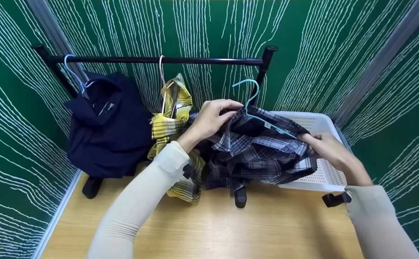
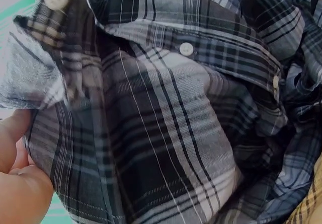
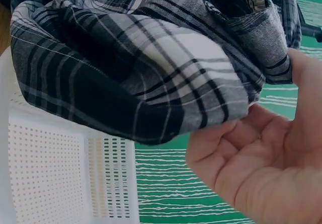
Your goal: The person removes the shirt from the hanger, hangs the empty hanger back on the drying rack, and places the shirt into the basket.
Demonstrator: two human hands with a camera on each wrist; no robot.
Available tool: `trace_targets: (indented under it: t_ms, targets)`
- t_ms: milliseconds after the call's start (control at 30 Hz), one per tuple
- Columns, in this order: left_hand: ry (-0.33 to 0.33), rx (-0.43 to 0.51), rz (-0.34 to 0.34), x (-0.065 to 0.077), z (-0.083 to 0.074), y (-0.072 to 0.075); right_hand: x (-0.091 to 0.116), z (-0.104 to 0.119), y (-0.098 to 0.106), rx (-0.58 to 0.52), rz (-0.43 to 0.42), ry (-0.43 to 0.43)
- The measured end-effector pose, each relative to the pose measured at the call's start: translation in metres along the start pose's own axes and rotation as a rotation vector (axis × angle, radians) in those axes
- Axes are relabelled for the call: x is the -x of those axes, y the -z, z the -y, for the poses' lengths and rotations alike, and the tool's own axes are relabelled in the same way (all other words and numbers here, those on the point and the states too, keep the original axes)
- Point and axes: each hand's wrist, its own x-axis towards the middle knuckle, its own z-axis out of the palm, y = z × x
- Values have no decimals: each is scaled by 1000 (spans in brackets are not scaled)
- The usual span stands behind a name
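A dark plaid shirt with pale buttons hangs between both hands, a light blue hanger inside its shoulders. The hanger's hook sticks up out of the collar, apart from the black rail. My left hand pinches the shirt near the collar, left of the hook. At the other shoulder, my right hand grips the cloth between thumb and curled fingers. The right wrist view shows the right fingers under the shirt's edge. In the left wrist view the left fingers hold the shirt's side.
On the black garment rack, a navy shirt hangs from a blue hanger at left, and a yellow plaid shirt from a pink hanger mid-rail. A white perforated basket stands behind the right hand. Green walls surround the wooden table.
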Motion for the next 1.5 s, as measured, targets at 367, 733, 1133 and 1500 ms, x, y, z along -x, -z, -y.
trace_targets:
  t_ms: [367, 733, 1133, 1500]
  targets:
    - [-74, -7, 27, -1, 1, 10, 2, -6, -3, -278, 90, 92]
    - [-89, -29, 16, -4, 5, 17, 2, -14, -4, -637, 302, 262]
    - [-51, -66, -31, -5, 7, 18, -1, -21, -13, -902, 414, 396]
    - [-63, -57, 15, -4, 5, 23, -8, -31, -30, -1410, 496, 513]
